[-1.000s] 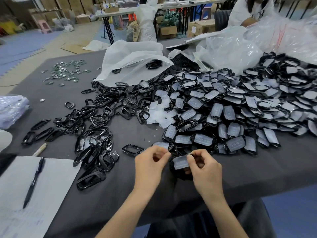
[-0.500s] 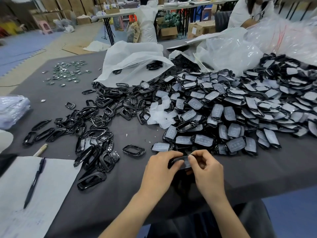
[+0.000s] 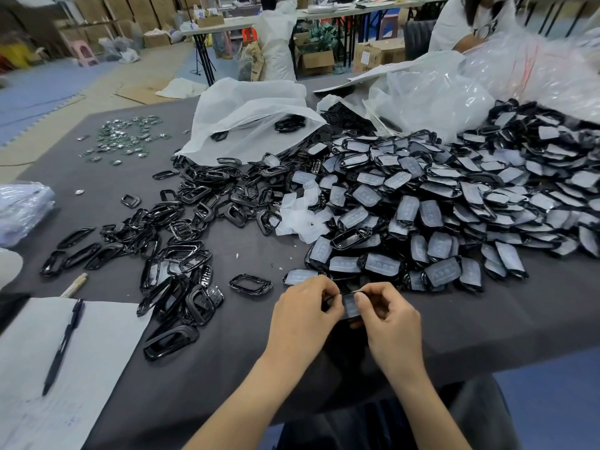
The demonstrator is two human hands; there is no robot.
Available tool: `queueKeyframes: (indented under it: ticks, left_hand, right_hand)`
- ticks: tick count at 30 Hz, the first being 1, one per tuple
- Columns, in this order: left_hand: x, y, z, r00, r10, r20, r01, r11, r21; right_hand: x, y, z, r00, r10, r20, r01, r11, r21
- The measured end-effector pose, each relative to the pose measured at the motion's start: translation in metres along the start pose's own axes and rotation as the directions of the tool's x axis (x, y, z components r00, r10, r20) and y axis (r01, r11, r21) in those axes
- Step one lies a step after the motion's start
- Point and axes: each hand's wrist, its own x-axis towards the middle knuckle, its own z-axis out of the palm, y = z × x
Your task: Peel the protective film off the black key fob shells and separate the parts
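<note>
Both hands hold one black key fob shell (image 3: 350, 305) just above the table's near edge. My left hand (image 3: 303, 311) pinches its left end; my right hand (image 3: 389, 319) pinches its right side, thumb on the pale film covering its face. A large heap of film-covered shells (image 3: 454, 203) fills the right half of the table. Bare black frames (image 3: 181, 241) lie scattered to the left. A small pile of peeled film pieces (image 3: 302, 216) sits between the two groups.
A grey cloth covers the table (image 3: 519, 319). White paper (image 3: 81, 368) with a pen (image 3: 63, 345) lies at front left. Small metal parts (image 3: 126, 138) sit far left. White and clear plastic bags (image 3: 253, 115) stand behind the heaps. A person in white (image 3: 470, 17) sits at the back right.
The shell showed its filmed face flat a second ago, then was turned edge-on. Now both hands have closed in tighter on it, and its filmed face shows between the thumbs.
</note>
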Motion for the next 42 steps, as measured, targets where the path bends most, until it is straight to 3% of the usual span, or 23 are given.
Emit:
queueKeyframes:
  ticks: [5,15,28,35,38,42]
  left_hand:
    - [0.003,-0.003,0.002,0.999,0.041,-0.013,-0.042,0.999,-0.033]
    - [0.003,-0.008,0.008,0.999,-0.007,-0.046,0.002,0.994,-0.109]
    - [0.003,0.003,0.007,0.990,-0.135,0.046,0.138,0.989,-0.059]
    - [0.005,0.000,0.000,0.979,-0.168,0.119,0.185,0.971,-0.154]
    - [0.006,-0.005,-0.006,0.955,-0.248,0.163,0.290,0.897,-0.335]
    - [0.001,-0.003,-0.006,0.905,-0.313,0.289,0.426,0.693,-0.582]
  right_hand:
    - [-0.001,-0.001,0.000,1.000,-0.024,0.008,0.024,1.000,-0.013]
    - [-0.002,0.000,0.003,1.000,-0.023,-0.010,0.023,0.999,0.042]
    - [-0.005,0.000,0.003,0.998,-0.051,-0.022,0.051,0.999,0.017]
    - [-0.004,0.000,0.001,0.998,-0.045,-0.042,0.047,0.998,0.048]
    - [-0.001,0.000,-0.002,0.998,-0.021,-0.052,0.025,0.997,0.078]
    - [0.000,0.001,-0.003,1.000,-0.009,-0.026,0.012,0.996,0.086]
